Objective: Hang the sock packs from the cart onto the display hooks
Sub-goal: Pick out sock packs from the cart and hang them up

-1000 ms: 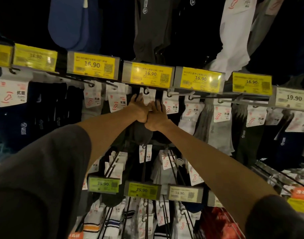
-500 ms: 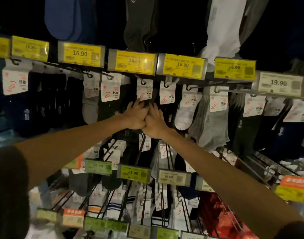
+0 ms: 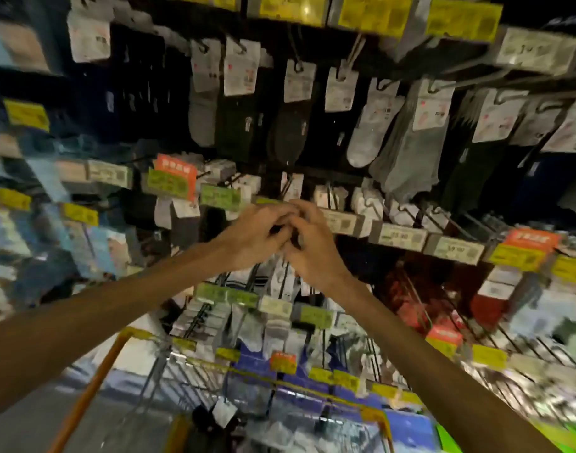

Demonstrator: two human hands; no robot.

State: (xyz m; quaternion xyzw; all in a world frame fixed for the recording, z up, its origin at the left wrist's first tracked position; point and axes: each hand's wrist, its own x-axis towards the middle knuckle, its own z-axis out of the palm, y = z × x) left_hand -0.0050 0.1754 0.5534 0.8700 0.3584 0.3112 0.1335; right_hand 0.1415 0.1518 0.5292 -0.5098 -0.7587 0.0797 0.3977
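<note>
Left hand (image 3: 257,237) and right hand (image 3: 312,246) are knuckle to knuckle, fingers curled around something dark. Too blurred to tell if anything's gripped. Sock pack (image 3: 222,415) sits in the cart (image 3: 90,387) almost straight below, slightly nearer the left hand.

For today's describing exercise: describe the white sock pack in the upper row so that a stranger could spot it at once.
Find the row of yellow price labels at the top and look just beneath it. Right of centre hangs the white sock pack. It is the palest one there, with a black sock pack to its left and a grey sock pack to its right.
</note>
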